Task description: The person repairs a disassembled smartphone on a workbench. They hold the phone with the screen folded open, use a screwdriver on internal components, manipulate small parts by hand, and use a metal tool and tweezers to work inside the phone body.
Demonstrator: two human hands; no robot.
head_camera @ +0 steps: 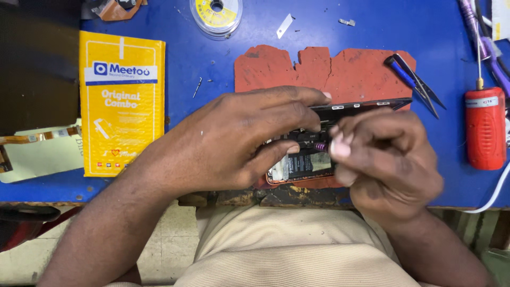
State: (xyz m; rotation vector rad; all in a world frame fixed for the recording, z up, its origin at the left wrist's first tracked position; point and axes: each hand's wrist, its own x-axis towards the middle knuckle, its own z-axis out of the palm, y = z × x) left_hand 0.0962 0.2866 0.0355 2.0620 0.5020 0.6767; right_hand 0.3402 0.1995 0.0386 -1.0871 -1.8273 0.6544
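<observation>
The left hand is bracing the opened phone on the red mat while the right hand, grip pinching a purple-tipped tool, is working inside it.

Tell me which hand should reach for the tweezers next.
Right, probably. The tweezers lie on the blue table beyond the right hand, while the left hand steadies the opened phone.
</observation>
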